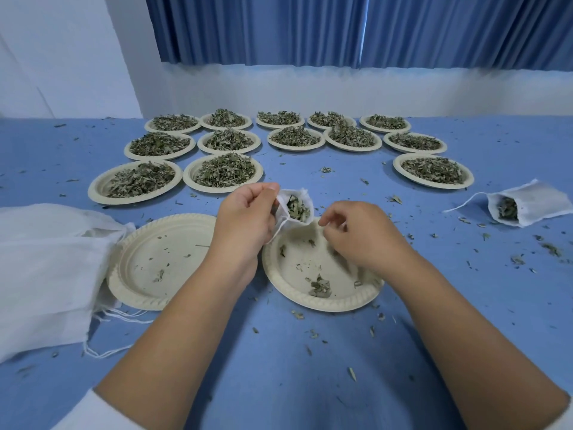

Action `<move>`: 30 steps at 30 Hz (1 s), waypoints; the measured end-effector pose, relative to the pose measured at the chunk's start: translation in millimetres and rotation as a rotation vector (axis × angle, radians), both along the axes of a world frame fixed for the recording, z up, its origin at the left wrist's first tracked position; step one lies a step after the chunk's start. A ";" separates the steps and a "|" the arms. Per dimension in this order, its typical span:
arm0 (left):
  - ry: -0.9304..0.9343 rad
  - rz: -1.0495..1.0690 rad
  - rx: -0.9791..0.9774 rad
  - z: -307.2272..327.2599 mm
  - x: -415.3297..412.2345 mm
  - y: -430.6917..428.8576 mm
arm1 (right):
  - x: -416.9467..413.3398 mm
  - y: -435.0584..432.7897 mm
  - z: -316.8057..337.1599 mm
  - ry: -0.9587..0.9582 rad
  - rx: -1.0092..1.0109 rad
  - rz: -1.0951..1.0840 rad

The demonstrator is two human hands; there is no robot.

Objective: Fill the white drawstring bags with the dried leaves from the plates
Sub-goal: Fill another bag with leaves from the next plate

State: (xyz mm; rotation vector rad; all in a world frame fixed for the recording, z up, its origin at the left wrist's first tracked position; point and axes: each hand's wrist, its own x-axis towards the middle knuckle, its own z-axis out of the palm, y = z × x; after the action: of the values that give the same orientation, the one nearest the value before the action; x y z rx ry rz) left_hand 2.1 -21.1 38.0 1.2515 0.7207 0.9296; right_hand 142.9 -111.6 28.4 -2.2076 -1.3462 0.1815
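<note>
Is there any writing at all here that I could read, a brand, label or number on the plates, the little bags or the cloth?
None: no word, label, brand, number or sign shows in this view.
Plates: only a moulded rim pattern, no print.
Held drawstring bag, filled bag, stack of empty bags: plain white.
Curtain and table cover: plain blue.

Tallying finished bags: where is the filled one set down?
In the head view, the filled bag lies on the table at far right, just nearer than the rightmost full plate.
</note>
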 end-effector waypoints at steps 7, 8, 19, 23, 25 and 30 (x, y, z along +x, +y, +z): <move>0.004 0.002 0.020 -0.1 -0.2 0.1 | -5.2 2.1 -2.7 0.089 -0.094 0.059; 0.004 0.003 0.022 -0.2 0.0 0.1 | -7.2 2.0 -1.8 0.167 -0.065 0.086; 0.002 0.006 0.028 0.4 -0.7 -0.5 | -13.7 4.8 -4.2 0.087 -0.122 0.315; -0.002 0.004 0.030 -0.4 -1.1 0.8 | -14.1 4.4 -3.7 0.111 -0.070 0.351; -0.010 0.003 0.020 -1.2 -0.7 1.1 | -17.5 6.1 -4.1 0.051 -0.085 0.410; -0.017 0.012 0.021 -1.0 -0.2 2.0 | -15.7 4.2 -5.0 0.065 -0.132 0.480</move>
State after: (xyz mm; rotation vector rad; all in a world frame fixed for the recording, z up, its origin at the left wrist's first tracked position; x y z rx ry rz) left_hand 1.9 -19.1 36.9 1.2572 0.7077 0.9585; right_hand 127.2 -107.5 23.4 -1.9214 -1.8516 0.5246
